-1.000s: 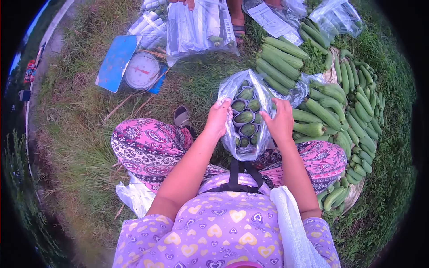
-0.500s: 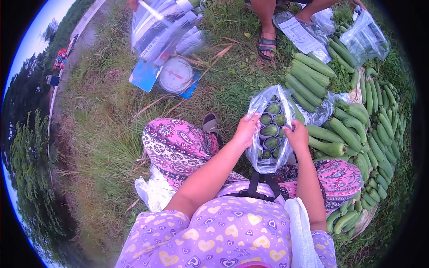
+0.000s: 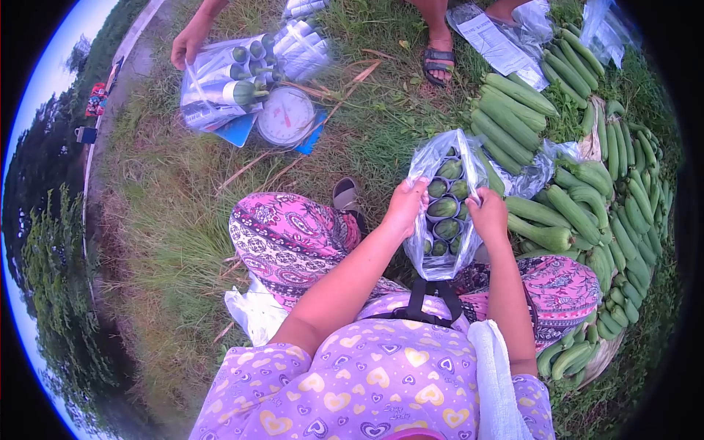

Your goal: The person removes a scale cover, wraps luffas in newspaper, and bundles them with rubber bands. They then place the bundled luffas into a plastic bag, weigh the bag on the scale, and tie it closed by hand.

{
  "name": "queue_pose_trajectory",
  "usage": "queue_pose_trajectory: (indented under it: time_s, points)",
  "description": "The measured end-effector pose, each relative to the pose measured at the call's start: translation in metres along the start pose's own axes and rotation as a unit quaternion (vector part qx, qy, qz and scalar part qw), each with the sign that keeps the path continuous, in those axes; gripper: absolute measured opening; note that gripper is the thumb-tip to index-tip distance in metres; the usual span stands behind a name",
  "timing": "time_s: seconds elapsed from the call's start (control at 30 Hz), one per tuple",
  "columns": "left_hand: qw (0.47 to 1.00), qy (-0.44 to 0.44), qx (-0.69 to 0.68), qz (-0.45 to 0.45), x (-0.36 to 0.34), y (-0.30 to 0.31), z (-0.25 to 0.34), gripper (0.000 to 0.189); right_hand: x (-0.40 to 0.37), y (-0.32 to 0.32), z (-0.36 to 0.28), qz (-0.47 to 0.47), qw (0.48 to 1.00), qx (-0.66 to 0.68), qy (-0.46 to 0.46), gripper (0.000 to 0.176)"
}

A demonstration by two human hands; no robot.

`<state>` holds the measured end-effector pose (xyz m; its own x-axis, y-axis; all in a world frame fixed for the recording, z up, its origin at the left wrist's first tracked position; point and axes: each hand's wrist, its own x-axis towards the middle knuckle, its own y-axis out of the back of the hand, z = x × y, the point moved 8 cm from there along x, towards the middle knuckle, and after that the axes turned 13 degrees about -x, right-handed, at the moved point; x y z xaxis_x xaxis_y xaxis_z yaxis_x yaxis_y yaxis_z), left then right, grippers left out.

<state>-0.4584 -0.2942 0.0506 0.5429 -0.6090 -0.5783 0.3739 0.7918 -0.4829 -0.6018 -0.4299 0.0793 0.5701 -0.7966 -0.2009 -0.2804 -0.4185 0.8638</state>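
Note:
In front of my lap stands a clear plastic bag (image 3: 440, 265) with its mouth open towards me. Packed inside are several paper-wrapped green gourds (image 3: 443, 207), their ends facing up. My left hand (image 3: 405, 208) is closed on the bag's left rim. Opposite it, my right hand (image 3: 488, 215) pinches the right rim. Just beyond my right hand lie loose green luffa-like gourds (image 3: 543, 233), with longer ones (image 3: 506, 125) stacked farther off.
A large heap of gourds (image 3: 623, 235) spreads along the right. At upper left, a co-worker's hand (image 3: 192, 42) touches another bag of wrapped gourds (image 3: 220, 84) beside a dial scale (image 3: 285, 116). Newspaper (image 3: 493, 50) lies near a sandalled foot (image 3: 438, 62).
The co-worker's bag by the scale has tipped over to the left, showing the gourd ends. The clear bag at far right has shifted up. My hands keep their hold, barely moved.

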Motion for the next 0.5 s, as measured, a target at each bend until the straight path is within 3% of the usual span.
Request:
queue_pose_trajectory:
  time_s: [0.3,0.5]
  points:
    - [1.000,0.002,0.012,-0.001,0.001,0.001,-0.004,0.015,0.002,0.006,-0.003,-0.017,1.000,-0.016,-0.009,0.026]
    - [1.000,0.019,-0.016,0.020,0.000,0.010,-0.005,0.014,0.006,0.012,-0.003,-0.019,0.997,0.068,-0.027,0.026]
